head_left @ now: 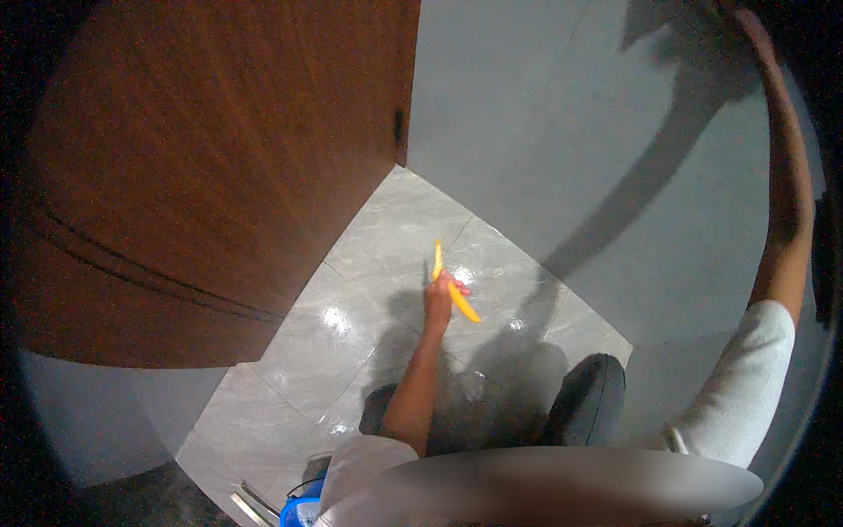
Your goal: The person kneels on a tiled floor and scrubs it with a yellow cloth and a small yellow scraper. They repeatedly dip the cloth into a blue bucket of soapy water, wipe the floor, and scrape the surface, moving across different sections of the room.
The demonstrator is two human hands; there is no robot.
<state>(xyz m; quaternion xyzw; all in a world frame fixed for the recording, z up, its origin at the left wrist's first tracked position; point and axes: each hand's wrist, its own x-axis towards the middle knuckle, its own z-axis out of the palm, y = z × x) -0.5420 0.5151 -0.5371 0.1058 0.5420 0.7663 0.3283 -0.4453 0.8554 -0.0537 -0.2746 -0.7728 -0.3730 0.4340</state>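
Note:
My left hand (436, 305) is closed around the middle of a slim yellow-orange tool (465, 307), held over the tiled floor. One end of the tool points away from me and its smooth tapered end sticks out below my fingers to the right; its exact kind cannot be made out. High on the right, my right hand (753, 33) reaches up close to the grey wall (527, 114). Its fingers run into the dark upper rim, so what they touch or hold is hidden. The raised arm casts a long shadow down the wall.
A brown wooden door (219, 158) with a dark hinge (399, 125) fills the left. Shiny grey tiles (303, 351) cover the floor between door and wall. A blue bucket (288, 511) stands at the lower edge. My dark-trousered leg (590, 400) is near the wall.

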